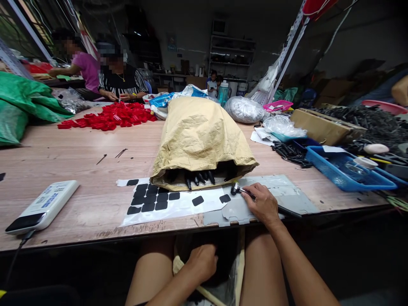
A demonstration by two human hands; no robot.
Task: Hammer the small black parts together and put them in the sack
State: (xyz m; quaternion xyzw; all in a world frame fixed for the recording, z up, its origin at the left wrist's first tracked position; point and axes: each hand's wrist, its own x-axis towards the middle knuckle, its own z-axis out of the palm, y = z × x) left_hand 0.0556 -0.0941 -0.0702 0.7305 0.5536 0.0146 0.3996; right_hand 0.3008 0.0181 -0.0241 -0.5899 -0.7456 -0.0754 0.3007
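My right hand (262, 205) rests on a grey metal plate (287, 193) at the table's front edge and is closed round the handle of a small hammer (237, 189), whose head lies on the plate. My left hand (204, 261) is below the table edge, between my knees, with its fingers curled into a bag (223, 284) on my lap; what it holds is hidden. A white sheet with several black square pads (153, 200) lies left of the plate. Behind it a brown paper sack (199, 138) lies open, with black handles (199, 178) showing at its mouth.
A white power bank (43, 206) lies at the front left. Red parts (110, 117) are heaped at the far left, where two people sit working. A blue tray (346, 170), a cardboard box (325, 125) and black parts crowd the right. A green bag (22, 106) sits far left.
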